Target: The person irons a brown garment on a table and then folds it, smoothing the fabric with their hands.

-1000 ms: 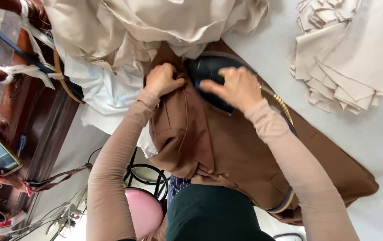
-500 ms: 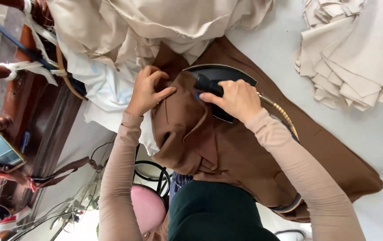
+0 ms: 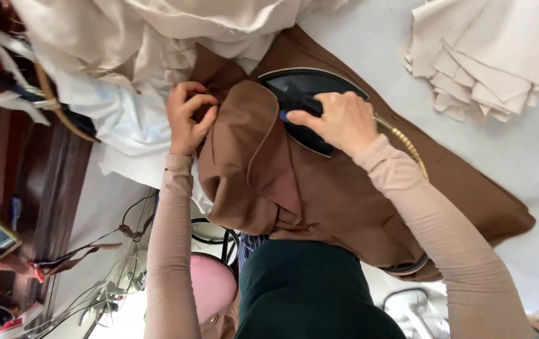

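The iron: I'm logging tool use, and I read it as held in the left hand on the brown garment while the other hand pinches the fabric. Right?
Not quite. The head view shows the right hand gripping the iron on the brown garment; the left hand pinches the fabric.

Black iron [image 3: 304, 103] on rumpled brown fabric [image 3: 344, 194]

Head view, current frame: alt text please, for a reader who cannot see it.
The right hand grips a black iron on brown fabric while the left hand pinches its folded edge. Cream cloth is heaped beside it.
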